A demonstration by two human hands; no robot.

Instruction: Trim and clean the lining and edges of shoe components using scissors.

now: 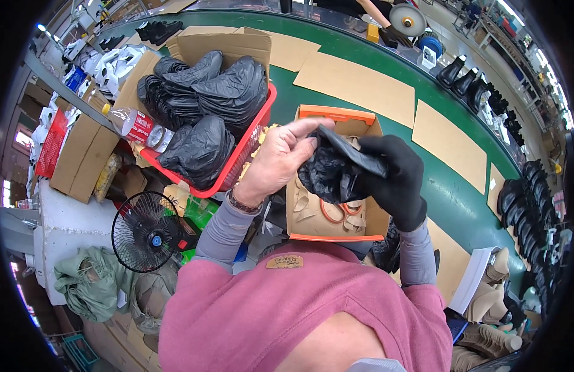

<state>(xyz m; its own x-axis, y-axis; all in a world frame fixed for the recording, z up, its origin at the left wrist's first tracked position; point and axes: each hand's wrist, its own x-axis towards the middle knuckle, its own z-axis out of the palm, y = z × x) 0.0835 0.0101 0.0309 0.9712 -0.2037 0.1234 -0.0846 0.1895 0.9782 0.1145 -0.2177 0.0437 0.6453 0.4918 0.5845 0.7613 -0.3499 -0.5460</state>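
In front of my chest, both hands hold a black shoe upper (pixel 336 167), smooth along its top edge and crinkled like thin plastic below. My bare left hand (pixel 277 158) pinches its left end between thumb and fingers. A black glove covers my right hand (pixel 398 180), which is closed round the right side of the piece; its fingertips are partly hidden. Below it stands an open orange-edged cardboard box (pixel 336 237). Scissors with orange-red handles (pixel 332 212) and beige scraps (pixel 302 208) lie inside.
A red plastic basket (pixel 228 177) at left holds a carton of stacked black pieces (pixel 231 90) and a plastic bottle (pixel 138 127). Near my left arm stands a black fan (pixel 147 232). Cardboard sheets (pixel 358 80) lie on the green table (pixel 448 180). Black shoes (pixel 463 80) line the far right.
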